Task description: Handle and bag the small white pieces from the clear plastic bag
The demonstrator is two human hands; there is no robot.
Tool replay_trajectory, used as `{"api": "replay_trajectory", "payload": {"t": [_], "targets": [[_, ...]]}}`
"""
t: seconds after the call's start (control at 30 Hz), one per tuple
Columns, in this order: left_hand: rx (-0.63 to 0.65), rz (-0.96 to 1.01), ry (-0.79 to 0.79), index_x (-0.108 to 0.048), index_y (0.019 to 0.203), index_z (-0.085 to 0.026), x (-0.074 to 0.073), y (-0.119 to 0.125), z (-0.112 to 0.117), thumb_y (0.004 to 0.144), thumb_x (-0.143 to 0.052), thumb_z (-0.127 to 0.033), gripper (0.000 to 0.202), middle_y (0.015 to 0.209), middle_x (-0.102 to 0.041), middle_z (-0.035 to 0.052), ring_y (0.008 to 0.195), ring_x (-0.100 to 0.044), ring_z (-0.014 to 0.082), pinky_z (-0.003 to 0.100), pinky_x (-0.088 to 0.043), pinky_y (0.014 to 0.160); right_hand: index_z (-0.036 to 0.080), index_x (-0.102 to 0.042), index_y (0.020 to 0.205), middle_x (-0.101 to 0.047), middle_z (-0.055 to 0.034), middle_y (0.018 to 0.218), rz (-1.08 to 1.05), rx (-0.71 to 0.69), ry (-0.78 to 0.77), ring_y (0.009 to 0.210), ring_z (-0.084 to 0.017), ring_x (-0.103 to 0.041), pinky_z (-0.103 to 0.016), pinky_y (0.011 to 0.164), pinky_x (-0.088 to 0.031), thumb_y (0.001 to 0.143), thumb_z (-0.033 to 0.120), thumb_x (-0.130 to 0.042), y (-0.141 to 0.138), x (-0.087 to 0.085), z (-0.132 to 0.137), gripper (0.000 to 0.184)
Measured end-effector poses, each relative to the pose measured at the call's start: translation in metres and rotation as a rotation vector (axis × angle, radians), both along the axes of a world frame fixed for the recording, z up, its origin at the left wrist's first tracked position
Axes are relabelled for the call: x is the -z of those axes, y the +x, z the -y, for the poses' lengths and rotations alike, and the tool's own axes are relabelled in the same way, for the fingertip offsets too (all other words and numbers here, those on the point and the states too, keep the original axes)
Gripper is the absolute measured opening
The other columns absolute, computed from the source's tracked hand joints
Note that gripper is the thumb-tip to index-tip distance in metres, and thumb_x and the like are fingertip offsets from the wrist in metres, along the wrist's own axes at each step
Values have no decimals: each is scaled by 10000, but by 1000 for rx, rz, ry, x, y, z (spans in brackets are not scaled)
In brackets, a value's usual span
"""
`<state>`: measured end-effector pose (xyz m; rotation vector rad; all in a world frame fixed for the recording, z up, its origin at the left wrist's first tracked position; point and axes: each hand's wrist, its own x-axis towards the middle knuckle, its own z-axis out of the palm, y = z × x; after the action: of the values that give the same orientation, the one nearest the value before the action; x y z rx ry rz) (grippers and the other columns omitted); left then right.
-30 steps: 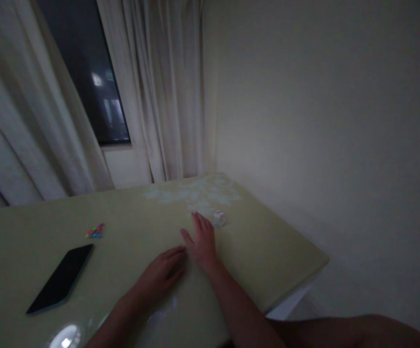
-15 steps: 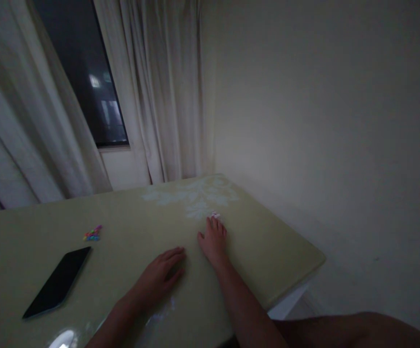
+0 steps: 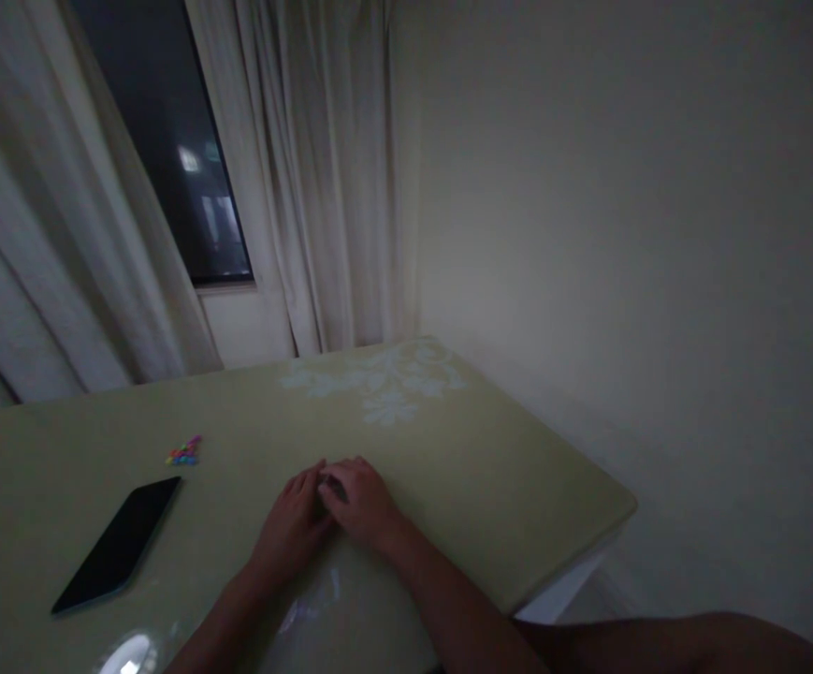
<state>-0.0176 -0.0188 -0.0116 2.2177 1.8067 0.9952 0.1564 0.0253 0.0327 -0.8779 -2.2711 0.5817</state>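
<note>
1. Pale curtains (image 3: 328, 178) are hanging beside a dark window (image 3: 167, 131), a plain wall (image 3: 609, 234) is rising to the right, and a yellowish-green table (image 3: 490, 487) is showing a white leafy pattern (image 3: 384, 379) near its far corner.
2. Small coloured pieces (image 3: 183, 453) are lying in a little heap on the table, well to the left of my hands; pink, red, yellow, green and blue are showing.
3. Just nearer to me, a dark flat tablet (image 3: 118, 545) is lying with its black face up.
4. My left hand (image 3: 294, 520) and right hand (image 3: 364, 501) are meeting low over the table, fingers curling inward.
5. My right thumb and fingers are leaving a narrow dark gap; I cannot tell whether either hand is holding anything.
6. The tablet's long axis is running from lower left to upper right, and the heap is slanting likewise, its pink end pointing up-right.
</note>
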Motion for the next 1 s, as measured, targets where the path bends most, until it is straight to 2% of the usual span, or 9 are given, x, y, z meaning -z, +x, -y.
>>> {"api": "replay_trajectory", "payload": {"t": [0.07,0.23,0.4,0.5,0.67,0.8,1.0], "targets": [[5,6,-8,-600,1397,-173,-1,0,1,837,-684,-340,590,1396,-672,177,1292,-628,357,529,-482,1124,202,-703,1266,-755,-78,1192,-8,-49,-4,1099,-218,-660,-365,1090,-413,1018,298,-629,0,0,2,276],[-33,3,1,-443,1547,-130,-1,4,3,868,-662,-396,761,1435,-642,191,1326,-589,370,540,-466,1131,210,-695,1308,-728,-79,1206,7,-78,17,1134,-220,-614,-344,1061,-441,1002,303,-670,7,2,-3,320],[-96,0,66,-469,1523,-139,2,2,1,882,-627,-407,713,1463,-596,196,1361,-553,375,575,-446,1150,195,-705,1292,-698,-94,1202,-4,-37,48,1167,-227,-578,-343,1066,-454,978,292,-703,8,7,-6,329],[-161,36,84,-518,1475,-137,1,-2,-1,847,-650,-412,698,1444,-580,200,1339,-572,374,560,-472,1133,204,-716,1271,-699,-87,1188,-13,-42,43,1150,-226,-584,-347,1063,-462,974,286,-711,8,9,-8,308],[-147,56,-13,-649,1298,-161,-7,-4,-3,797,-671,-414,562,1271,-680,169,1206,-649,371,543,-504,1084,214,-718,1248,-678,-78,1198,-66,-24,43,1182,-219,-566,-343,1077,-462,978,268,-707,9,10,-9,275],[-107,85,-32,-648,1279,-157,-17,-2,-1,792,-691,-410,551,1200,-712,155,1141,-682,351,507,-531,1029,213,-722,1216,-665,-70,1182,-78,37,7,1178,-216,-568,-339,1078,-468,961,226,-714,11,7,-9,256],[-80,135,-58,-622,1273,-168,-29,2,4,756,-751,-376,572,1211,-698,144,1121,-692,328,459,-547,1003,222,-721,1203,-653,-63,1183,-97,44,-32,1172,-207,-581,-333,1068,-477,964,206,-691,11,4,-8,241]]}}
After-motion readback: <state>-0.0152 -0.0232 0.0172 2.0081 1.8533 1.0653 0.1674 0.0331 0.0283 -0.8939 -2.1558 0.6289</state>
